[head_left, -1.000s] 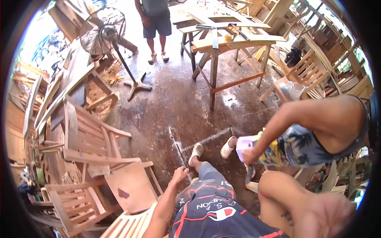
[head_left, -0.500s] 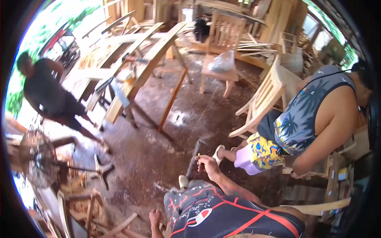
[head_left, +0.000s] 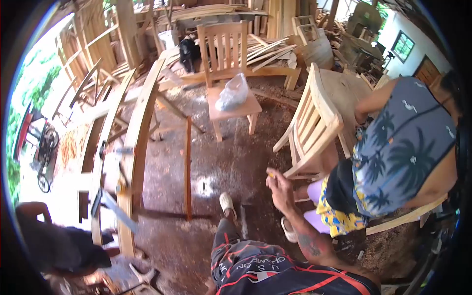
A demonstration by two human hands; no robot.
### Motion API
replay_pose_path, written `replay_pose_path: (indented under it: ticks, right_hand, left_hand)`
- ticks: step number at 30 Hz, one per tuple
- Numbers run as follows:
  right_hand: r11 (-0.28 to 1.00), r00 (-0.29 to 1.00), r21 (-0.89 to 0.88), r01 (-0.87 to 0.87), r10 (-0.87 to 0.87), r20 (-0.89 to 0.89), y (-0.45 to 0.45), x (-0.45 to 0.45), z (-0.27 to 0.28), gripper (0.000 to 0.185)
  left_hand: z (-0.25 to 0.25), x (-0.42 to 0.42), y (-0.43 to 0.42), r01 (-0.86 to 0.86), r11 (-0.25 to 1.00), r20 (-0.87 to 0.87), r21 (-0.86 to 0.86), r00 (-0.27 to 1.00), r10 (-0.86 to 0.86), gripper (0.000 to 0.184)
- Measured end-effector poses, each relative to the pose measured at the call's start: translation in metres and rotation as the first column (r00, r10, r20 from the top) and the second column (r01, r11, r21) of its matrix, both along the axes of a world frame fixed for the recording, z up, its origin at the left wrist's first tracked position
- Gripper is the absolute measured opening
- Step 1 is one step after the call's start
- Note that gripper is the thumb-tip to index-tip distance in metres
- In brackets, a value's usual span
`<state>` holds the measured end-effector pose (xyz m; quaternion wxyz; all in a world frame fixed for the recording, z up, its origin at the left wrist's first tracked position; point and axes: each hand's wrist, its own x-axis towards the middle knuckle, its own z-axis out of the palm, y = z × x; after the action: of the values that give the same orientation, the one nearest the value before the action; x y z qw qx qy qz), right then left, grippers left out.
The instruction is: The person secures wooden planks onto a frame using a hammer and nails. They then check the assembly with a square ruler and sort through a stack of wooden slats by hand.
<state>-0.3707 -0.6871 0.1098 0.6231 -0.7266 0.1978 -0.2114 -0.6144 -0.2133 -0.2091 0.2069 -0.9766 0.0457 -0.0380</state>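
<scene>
My right hand [head_left: 281,189] is raised in front of me, fingers curled, pinching a small thin thing with a yellow tip [head_left: 271,175]; its kind is too small to make out. Beyond that hand, and apart from it, stands a bare wooden chair [head_left: 314,118], tilted in view. Only a sliver of my left arm shows at the lower edge beside my black and red shirt [head_left: 275,265]; the left hand itself is out of sight. My foot in a light clog [head_left: 227,204] is forward on the dark floor [head_left: 211,167].
A person in a palm-print top [head_left: 408,147] bends by the chair on the right. Another wooden chair [head_left: 233,101] carries a clear plastic bag [head_left: 233,92]. Long boards [head_left: 140,128] with a handsaw [head_left: 119,211] are at left, near a dark-clothed person [head_left: 54,246]. Lumber [head_left: 265,54] lies behind.
My view has swung right and I have stepped forward. My right hand stays raised with the small thing. My left hand has left the view. The person on the right has leaned toward the chair.
</scene>
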Motion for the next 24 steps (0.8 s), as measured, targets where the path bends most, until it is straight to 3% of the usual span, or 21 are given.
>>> replay_pose_path:
  ticks: [1, 3, 5, 6, 8, 9, 11, 12, 14, 15, 16, 17, 18, 19, 20, 21, 22, 23, 24]
  right_hand:
    - [0.997, 0.999, -0.072, -0.009, 0.005, -0.053, -0.003, 0.009, -0.003, 0.027]
    - [0.999, 0.985, -0.017, -0.052, 0.048, -0.163, -0.004, 0.026, -0.024, 0.024]
    - [0.994, 0.942, -0.013, -0.112, 0.102, -0.318, 0.007, 0.043, 0.008, 0.024]
    - [0.985, 0.915, 0.084, -0.154, 0.174, -0.364, 0.006, 0.055, 0.018, 0.026]
    - [0.976, 0.925, -0.029, -0.214, 0.194, -0.326, -0.010, 0.079, 0.038, 0.025]
    - [0.981, 0.926, -0.021, -0.190, 0.172, -0.335, -0.019, 0.091, 0.054, 0.025]
    - [0.972, 0.951, -0.231, -0.048, -0.026, -0.307, -0.049, 0.116, 0.078, 0.026]
    - [0.995, 0.960, -0.081, 0.049, -0.069, -0.272, -0.069, 0.122, 0.075, 0.026]
    - [0.972, 0.955, -0.081, 0.221, -0.233, -0.185, -0.105, 0.132, 0.073, 0.024]
    - [0.953, 0.949, 0.021, 0.302, -0.298, -0.107, -0.123, 0.140, 0.077, 0.024]
    - [0.921, 0.930, 0.127, 0.367, -0.366, -0.033, -0.139, 0.148, 0.085, 0.023]
    - [0.895, 0.905, 0.142, 0.424, -0.423, -0.036, -0.155, 0.156, 0.100, 0.023]
    - [0.889, 0.893, 0.092, 0.449, -0.445, -0.063, -0.171, 0.162, 0.123, 0.022]
    - [0.873, 0.872, -0.068, 0.484, -0.487, -0.043, -0.187, 0.170, 0.143, 0.022]
    - [0.830, 0.849, -0.217, 0.513, -0.529, -0.016, -0.203, 0.177, 0.157, 0.021]
    - [0.735, 0.835, -0.441, 0.514, -0.546, 0.063, -0.223, 0.182, 0.165, 0.022]
    - [0.587, 0.826, -0.637, 0.499, -0.544, 0.146, -0.248, 0.185, 0.170, 0.022]
    - [0.559, 0.760, -0.621, 0.549, -0.644, 0.092, -0.263, 0.184, 0.169, 0.024]
    - [0.537, 0.730, -0.635, 0.556, -0.681, 0.064, -0.282, 0.184, 0.170, 0.028]
  left_hand:
    - [0.003, -0.005, 0.018, -0.368, 0.862, -0.624, -0.347, 0.778, 0.081, 0.041]
    - [0.012, 0.062, 0.010, -0.415, 0.859, -0.773, -0.299, 0.633, 0.037, 0.041]
    - [0.014, 0.146, -0.006, -0.339, 0.897, -0.823, -0.282, 0.566, -0.045, 0.042]
    - [0.014, 0.193, -0.018, -0.291, 0.915, -0.840, -0.281, 0.536, -0.088, 0.042]
    - [0.009, 0.283, -0.052, -0.162, 0.942, -0.861, -0.293, 0.473, -0.186, 0.043]
    - [0.004, 0.326, -0.075, -0.095, 0.949, -0.870, -0.300, 0.436, -0.231, 0.043]
    - [-0.001, 0.418, -0.135, 0.056, 0.948, -0.879, -0.315, 0.359, -0.313, 0.044]
    - [-0.006, 0.464, -0.174, 0.141, 0.938, -0.881, -0.318, 0.321, -0.347, 0.044]
    - [-0.005, 0.551, -0.261, 0.252, 0.932, -0.914, -0.259, 0.249, -0.321, 0.045]
    - [0.007, 0.591, -0.312, 0.276, 0.936, -0.928, -0.217, 0.239, -0.286, 0.045]
    - [0.029, 0.628, -0.364, 0.275, 0.944, -0.933, -0.182, 0.254, -0.254, 0.045]
    - [0.017, 0.661, -0.402, 0.171, 0.936, -0.869, -0.309, 0.350, -0.350, 0.041]
    - [0.036, 0.691, -0.447, 0.071, 0.896, -0.786, -0.439, 0.453, -0.421, 0.036]
    - [0.059, 0.716, -0.491, 0.076, 0.870, -0.742, -0.488, 0.488, -0.459, 0.034]
    - [0.119, 0.737, -0.531, 0.090, 0.844, -0.696, -0.529, 0.523, -0.492, 0.031]
    - [0.117, 0.758, -0.557, 0.104, 0.846, -0.693, -0.522, 0.527, -0.492, 0.031]
    - [0.109, 0.782, -0.587, 0.549, 0.703, -0.530, -0.452, 0.469, -0.707, 0.027]
    - [0.105, 0.803, -0.607, 0.874, 0.411, -0.405, -0.260, 0.287, -0.868, 0.024]
    - [0.113, 0.821, -0.621, 0.884, 0.399, -0.415, -0.242, 0.278, -0.867, 0.024]
